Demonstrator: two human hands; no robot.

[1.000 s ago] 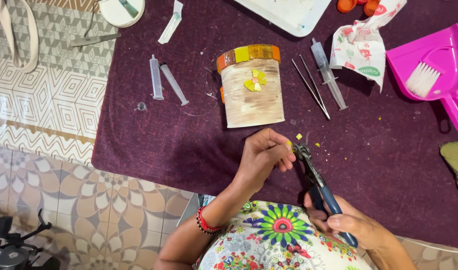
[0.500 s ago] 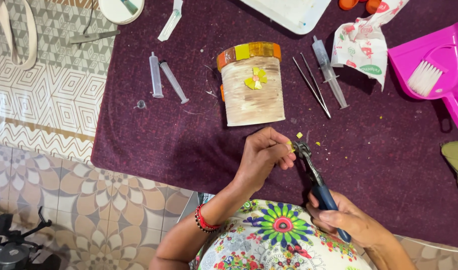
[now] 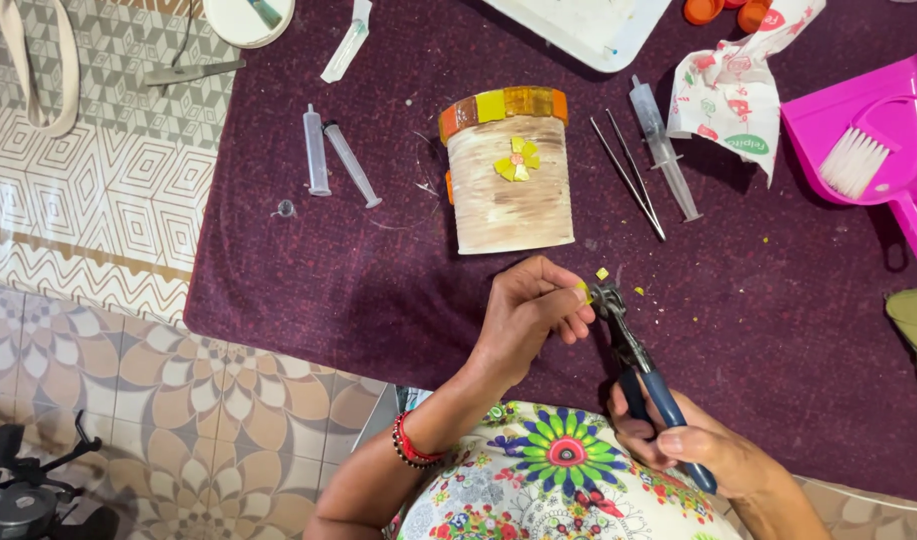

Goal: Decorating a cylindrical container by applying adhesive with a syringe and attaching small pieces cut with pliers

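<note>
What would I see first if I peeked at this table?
Probably the can decorated with a band of orange and yellow tiles and a yellow tile flower, lying in the middle of the purple cloth. Just below it, the left hand pinches a tiny yellow tile piece into the jaws of blue-handled nippers held by the right hand. A bright pink dustpan sits far right.

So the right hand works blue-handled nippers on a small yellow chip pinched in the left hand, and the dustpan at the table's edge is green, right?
Not quite: the dustpan is pink, as the head view shows. The rest holds: the right hand grips the blue-handled nippers at the yellow chip pinched in the left hand.
</note>
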